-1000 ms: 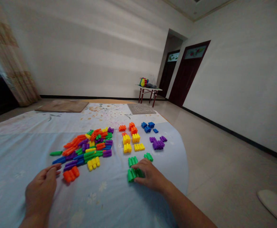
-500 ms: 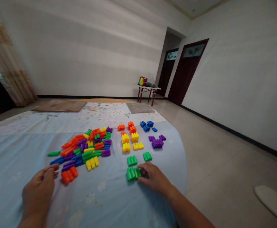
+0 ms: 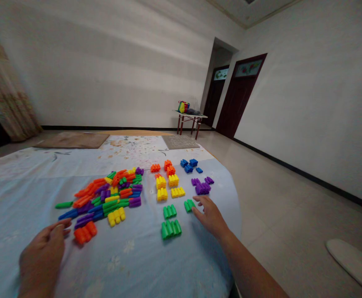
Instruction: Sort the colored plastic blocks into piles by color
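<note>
My right hand (image 3: 209, 216) is at the small green bullet-shaped block piece (image 3: 189, 206), its thumb and fingers apart at the piece's right side. Closer to me lie a larger green block cluster (image 3: 171, 229) and another green block group (image 3: 169, 212). At the left, my left hand (image 3: 44, 251) hovers loosely with fingers stretched and nothing seen in them. It is beside an orange block piece (image 3: 85, 233), apart from it. Behind that piece spreads a mixed heap of orange, green, blue, purple and yellow blocks (image 3: 106, 198).
Sorted by colour on the cloth-covered table (image 3: 131, 265) are yellow blocks (image 3: 173, 180), orange blocks (image 3: 169, 169), blue blocks (image 3: 188, 167) and purple blocks (image 3: 202, 188). Mats (image 3: 72, 140) lie at the far edge. A small side table (image 3: 191, 115) stands by the wall.
My right hand has left the larger green cluster and moved away from me to the smaller green piece. My left hand stays by the orange piece. The view has shifted slightly.
</note>
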A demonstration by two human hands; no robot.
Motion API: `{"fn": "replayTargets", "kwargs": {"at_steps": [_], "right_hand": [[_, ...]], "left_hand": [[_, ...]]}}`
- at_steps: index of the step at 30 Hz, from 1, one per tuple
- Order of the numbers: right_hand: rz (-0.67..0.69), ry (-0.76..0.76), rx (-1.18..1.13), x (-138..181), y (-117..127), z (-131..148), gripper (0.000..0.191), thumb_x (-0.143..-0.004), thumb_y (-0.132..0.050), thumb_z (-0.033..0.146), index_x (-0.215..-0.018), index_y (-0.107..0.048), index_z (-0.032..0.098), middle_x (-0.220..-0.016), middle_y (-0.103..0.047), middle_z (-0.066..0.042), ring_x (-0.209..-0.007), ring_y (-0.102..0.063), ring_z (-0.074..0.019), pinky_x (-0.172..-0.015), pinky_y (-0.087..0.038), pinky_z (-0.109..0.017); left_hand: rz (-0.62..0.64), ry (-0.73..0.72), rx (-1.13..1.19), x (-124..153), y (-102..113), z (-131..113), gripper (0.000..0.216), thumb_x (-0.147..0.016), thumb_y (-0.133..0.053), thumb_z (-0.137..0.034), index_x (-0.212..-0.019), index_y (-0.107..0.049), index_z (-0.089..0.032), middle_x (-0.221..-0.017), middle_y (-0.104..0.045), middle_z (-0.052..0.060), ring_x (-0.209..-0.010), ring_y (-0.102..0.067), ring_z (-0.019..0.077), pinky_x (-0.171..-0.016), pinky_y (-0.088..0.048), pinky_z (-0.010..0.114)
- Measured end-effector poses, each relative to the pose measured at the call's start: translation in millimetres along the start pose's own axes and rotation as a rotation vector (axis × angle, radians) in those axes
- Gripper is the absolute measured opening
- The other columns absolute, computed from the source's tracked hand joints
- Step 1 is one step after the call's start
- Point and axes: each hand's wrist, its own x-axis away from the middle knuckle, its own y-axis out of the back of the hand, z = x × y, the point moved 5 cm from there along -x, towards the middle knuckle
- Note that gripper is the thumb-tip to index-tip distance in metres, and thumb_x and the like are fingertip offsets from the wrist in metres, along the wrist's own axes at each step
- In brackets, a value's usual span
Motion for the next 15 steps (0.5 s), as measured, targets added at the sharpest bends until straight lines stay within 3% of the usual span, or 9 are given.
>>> {"fn": "replayTargets", "kwargs": {"at_steps": [6,15], "right_hand": [[0.054,-0.063,0.042,-9.5,-16.1,-20.1,0.038,-0.077,-0.061,0.022,-0.114,-0.059,0.018,-0.108,-0.060,-0.009,-0.094,-0.060,-0.0199,-0.086,-0.048,-0.033],[0.080,-0.021,0.002,-7.9,-26.9,-13.8,0.029,-0.076,-0.059,0.020,-0.105,-0.063,0.017,-0.101,-0.063,-0.009,-0.089,-0.060,-0.0196,-0.084,-0.049,-0.033]], "left_hand": [[-0.010,0.001,0.022,9.2,5.6,-10.3,0.045,-0.074,-0.041,-0.049,-0.101,-0.065,-0.022,-0.084,-0.067,0.003,-0.085,-0.061,0.0238,-0.077,-0.046,0.034],[0.030,0.032,0.048,6.5,3.0,-10.0,0.043,-0.073,-0.042,-0.047,-0.101,-0.064,-0.022,-0.084,-0.066,0.005,-0.091,-0.061,0.0247,-0.084,-0.045,0.036]]}}
